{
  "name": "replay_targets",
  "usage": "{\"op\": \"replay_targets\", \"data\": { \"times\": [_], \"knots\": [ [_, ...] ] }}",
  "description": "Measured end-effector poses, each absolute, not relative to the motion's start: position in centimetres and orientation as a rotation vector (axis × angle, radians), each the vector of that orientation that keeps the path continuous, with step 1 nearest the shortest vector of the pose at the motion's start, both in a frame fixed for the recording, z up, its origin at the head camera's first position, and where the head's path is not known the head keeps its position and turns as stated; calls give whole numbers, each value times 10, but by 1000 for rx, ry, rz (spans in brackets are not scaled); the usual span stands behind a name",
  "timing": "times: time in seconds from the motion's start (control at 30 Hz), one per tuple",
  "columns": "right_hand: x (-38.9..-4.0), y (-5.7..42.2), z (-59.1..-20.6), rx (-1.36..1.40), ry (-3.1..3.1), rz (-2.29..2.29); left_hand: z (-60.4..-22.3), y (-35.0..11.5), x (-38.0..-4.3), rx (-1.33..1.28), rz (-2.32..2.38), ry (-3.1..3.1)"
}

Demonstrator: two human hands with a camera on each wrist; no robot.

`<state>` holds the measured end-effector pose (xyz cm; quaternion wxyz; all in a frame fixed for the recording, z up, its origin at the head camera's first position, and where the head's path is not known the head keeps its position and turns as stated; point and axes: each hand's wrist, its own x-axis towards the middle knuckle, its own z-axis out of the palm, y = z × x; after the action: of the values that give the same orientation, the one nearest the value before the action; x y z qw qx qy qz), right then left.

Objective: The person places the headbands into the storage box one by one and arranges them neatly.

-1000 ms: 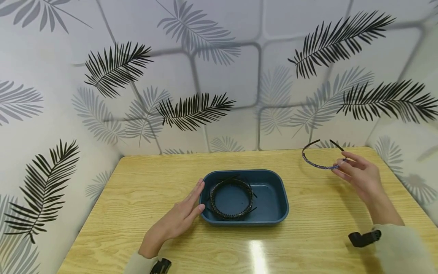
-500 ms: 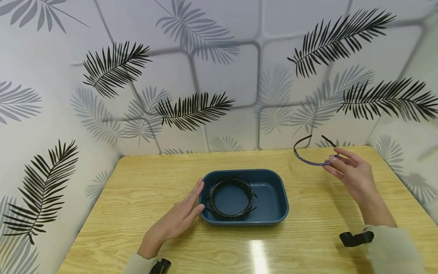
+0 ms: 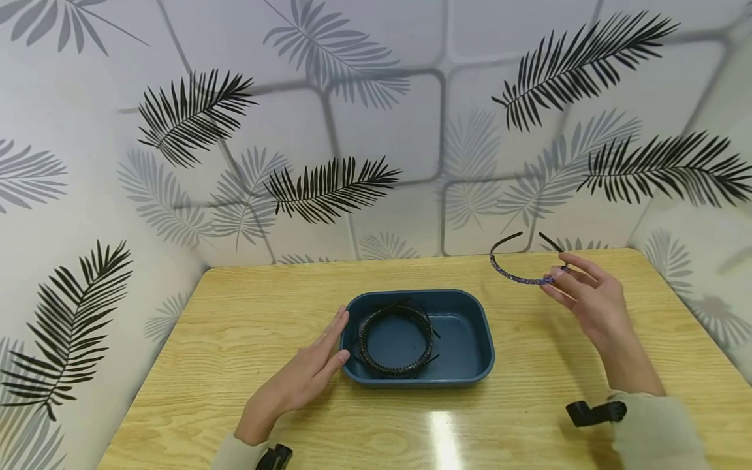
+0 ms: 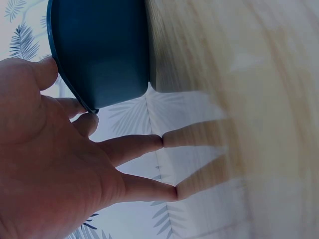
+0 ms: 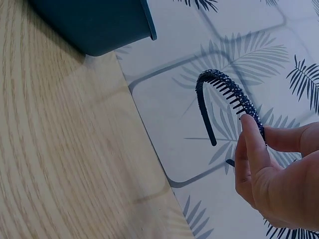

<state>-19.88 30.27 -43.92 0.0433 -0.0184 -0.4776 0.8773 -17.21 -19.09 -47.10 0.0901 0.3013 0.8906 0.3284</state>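
A thin dark headband [image 3: 517, 279] with a blue glittery band is pinched by my right hand [image 3: 596, 300], raised above the table at the right. Small comb teeth line its inner side in the right wrist view, where the headband [image 5: 232, 87] looks beaded. My left hand [image 3: 302, 375] touches the left rim of a dark blue plastic bin [image 3: 464, 378]. In the left wrist view the thumb and some fingers meet the bin's edge, while two straight fingertips rest on the table. Inside the bin, at its left, lie black headbands [image 3: 393, 371], stacked; their number is unclear.
The wooden table [image 3: 235, 326] ends at a wall [image 3: 399, 130] covered with leaf-patterned paper. Light reflects off the table near the front. A black wrist device [image 3: 596, 412] is strapped over the right sleeve [image 3: 658, 427].
My right hand has moved left with the headband, bringing it closer to the bin. The left hand has stayed at the bin's rim.
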Motion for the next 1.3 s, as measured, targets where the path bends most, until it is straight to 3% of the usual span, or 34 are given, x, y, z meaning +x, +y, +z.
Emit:
{"op": "replay_targets", "data": {
  "times": [0.67, 1.3],
  "knots": [
    [-201, 275, -421, -96, -1490, 2653, -472, -191, -172, 894, 982, 2646],
    [-200, 242, -420, 91, -1595, 2619, -472, -191, -173, 901, 970, 2655]
  ]
}}
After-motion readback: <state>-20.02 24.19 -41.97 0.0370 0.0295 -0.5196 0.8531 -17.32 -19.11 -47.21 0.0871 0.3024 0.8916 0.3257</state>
